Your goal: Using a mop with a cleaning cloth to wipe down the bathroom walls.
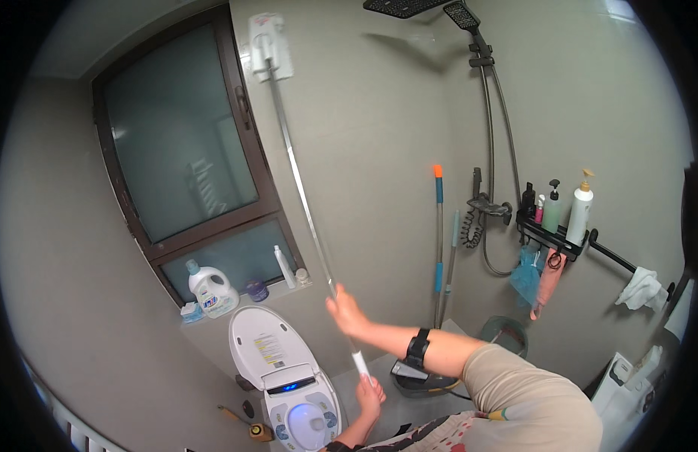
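A long metal mop pole [304, 195] slants up the tiled wall. Its flat white mop head [270, 48] is against the wall, close to the window frame's upper right corner. My right hand [349, 311] is wrapped around the lower part of the pole. Below it, my left hand [370, 395] grips the white handle end [361, 363]. A black strap [418, 347] circles my right forearm.
A toilet [312, 418] with raised lid stands below the window [179, 135]. The sill holds a detergent jug [213, 291] and a white tube [284, 266]. Rightward are two poles [439, 237], a shower hose [489, 135], a bottle shelf [544, 229] and a bucket [504, 333].
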`<state>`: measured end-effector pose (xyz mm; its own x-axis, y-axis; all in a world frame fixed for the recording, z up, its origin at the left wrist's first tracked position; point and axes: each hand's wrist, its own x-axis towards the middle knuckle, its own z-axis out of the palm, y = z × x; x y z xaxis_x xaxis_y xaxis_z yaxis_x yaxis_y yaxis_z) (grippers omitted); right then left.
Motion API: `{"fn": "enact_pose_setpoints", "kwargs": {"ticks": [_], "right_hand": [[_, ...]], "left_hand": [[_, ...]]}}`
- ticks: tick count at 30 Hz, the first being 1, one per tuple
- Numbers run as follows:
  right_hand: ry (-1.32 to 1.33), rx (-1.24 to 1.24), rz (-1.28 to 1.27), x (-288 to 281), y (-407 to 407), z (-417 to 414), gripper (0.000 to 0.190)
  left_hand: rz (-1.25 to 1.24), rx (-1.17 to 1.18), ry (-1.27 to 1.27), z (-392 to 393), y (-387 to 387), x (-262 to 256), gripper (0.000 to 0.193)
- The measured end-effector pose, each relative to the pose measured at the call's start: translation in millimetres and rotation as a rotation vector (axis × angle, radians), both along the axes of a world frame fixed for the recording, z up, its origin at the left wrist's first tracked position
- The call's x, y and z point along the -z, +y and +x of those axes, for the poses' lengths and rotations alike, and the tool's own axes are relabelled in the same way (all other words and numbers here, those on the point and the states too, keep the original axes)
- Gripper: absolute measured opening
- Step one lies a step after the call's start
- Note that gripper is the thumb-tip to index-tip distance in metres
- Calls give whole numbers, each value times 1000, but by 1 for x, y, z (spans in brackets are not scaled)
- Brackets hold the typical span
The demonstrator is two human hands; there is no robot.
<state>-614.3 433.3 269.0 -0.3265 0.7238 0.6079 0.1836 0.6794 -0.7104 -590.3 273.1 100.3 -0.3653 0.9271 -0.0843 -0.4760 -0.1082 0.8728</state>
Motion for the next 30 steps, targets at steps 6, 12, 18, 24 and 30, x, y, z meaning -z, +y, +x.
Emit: {"fn": "enact_pose_setpoints", "kwargs": {"ticks": [6, 12, 18, 24, 30], "right_hand": [[-74, -441, -474, 25, -73, -20, 21], [49, -423, -330, -7, -51, -57, 23], [133, -295, -274, -44, -30, -64, 32], [239, -180, 28, -112, -9, -55, 32], [268, -278, -64, -159, 9, -41, 21]], "left_hand": [[-114, -17, 108, -44, -73, 68, 53], [-134, -90, 267, -83, -41, 23, 55], [-131, -185, 285, -75, -14, -16, 54], [-77, -16, 164, -69, 8, -90, 55], [20, 29, 122, -59, 34, -136, 53]]}}
